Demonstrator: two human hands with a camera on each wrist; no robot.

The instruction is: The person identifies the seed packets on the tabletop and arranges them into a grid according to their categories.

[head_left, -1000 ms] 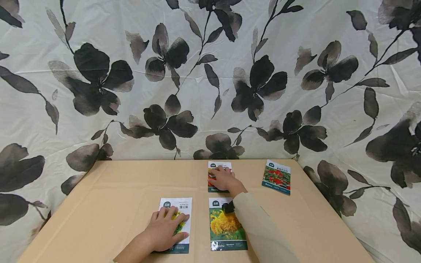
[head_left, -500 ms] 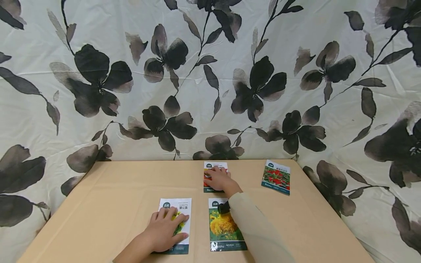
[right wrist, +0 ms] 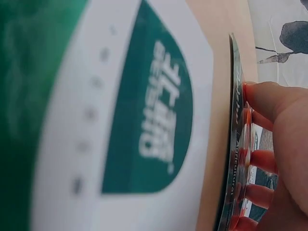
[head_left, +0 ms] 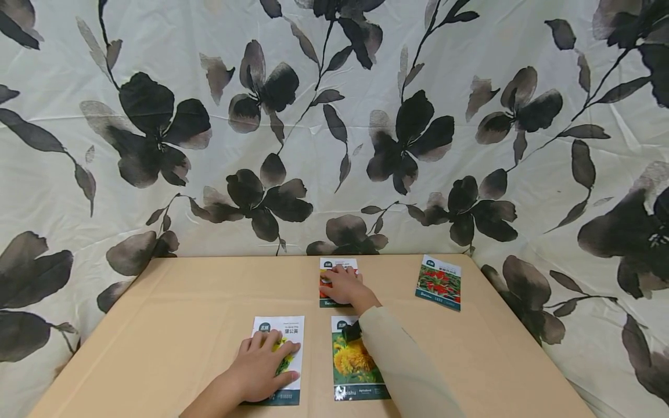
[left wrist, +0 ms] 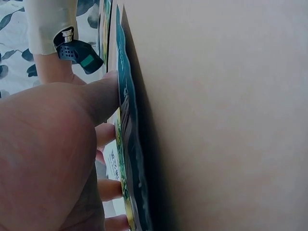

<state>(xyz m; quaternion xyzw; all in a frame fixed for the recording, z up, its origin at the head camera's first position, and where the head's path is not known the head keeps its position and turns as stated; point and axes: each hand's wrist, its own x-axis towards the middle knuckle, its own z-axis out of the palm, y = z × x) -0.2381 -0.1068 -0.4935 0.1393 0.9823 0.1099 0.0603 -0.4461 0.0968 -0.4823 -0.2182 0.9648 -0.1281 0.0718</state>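
My left hand (head_left: pixel 261 368) rests with spread fingers on a white seed packet (head_left: pixel 292 363) with yellow flowers, at the table's near side. In the left wrist view the thumb and fingertips touch that packet's face, and its teal bottom edge (left wrist: pixel 132 125) bows slightly off the table. Farther off, my right hand (head_left: pixel 345 287) lies on a packet with red pictures (head_left: pixel 329 302) by the back edge, covering most of it. In the right wrist view its fingertips press on this packet. Beneath the right forearm lies a packet with orange-yellow blooms (head_left: pixel 355 360), partly hidden by the sleeve.
A tilted packet with red flowers (head_left: pixel 439 283) lies at the table's back right. The light wooden table (head_left: pixel 198 313) ends against a white cloth (head_left: pixel 334 52) printed with dark flowers. A dark wrist camera (head_left: pixel 352 331) sits at the right cuff.
My right hand has slid the far packet a little to the left along the back of the table. The left hand and the other packets keep their places.
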